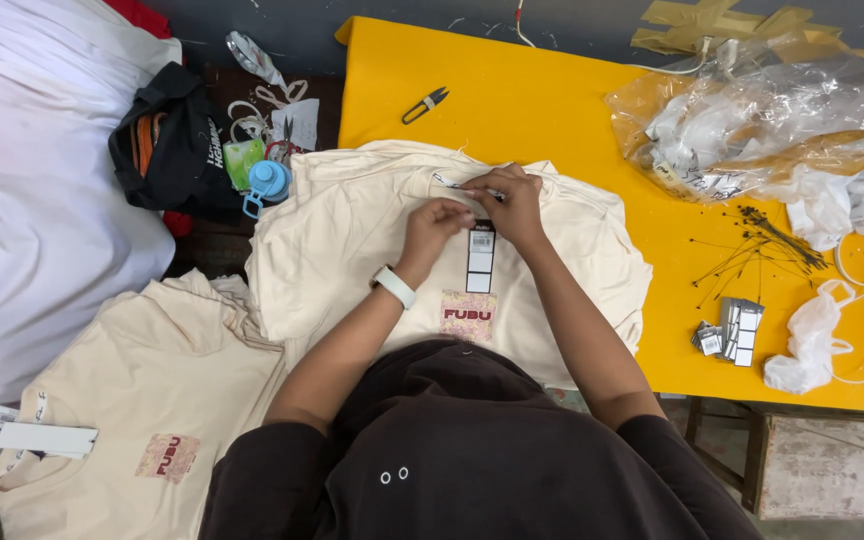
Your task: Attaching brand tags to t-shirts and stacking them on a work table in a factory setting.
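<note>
Head view: both hands' fingers (482,190) pinch a hang tag (480,255) at a cream shirt's (352,230) collar on the yellow table (552,110).

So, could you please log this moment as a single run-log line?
left hand: pinching collar of cream T-shirt | right hand: at collar, above hang tag | surface: yellow table | nearby: thread snips

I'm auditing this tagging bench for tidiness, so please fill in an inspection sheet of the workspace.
Surface: yellow table top, partly covered.
Job's things: cream folded T-shirt stack; white hang tag below the collar.
Clutter: black thread snips, clear plastic bags, loose tag pins, small tag pile, blue bottle.
Grippers: left hand and right hand both pinching at the collar.
Cables: white cord near two phones.
Surroundings: second cream shirt pile, white fabric.
</note>
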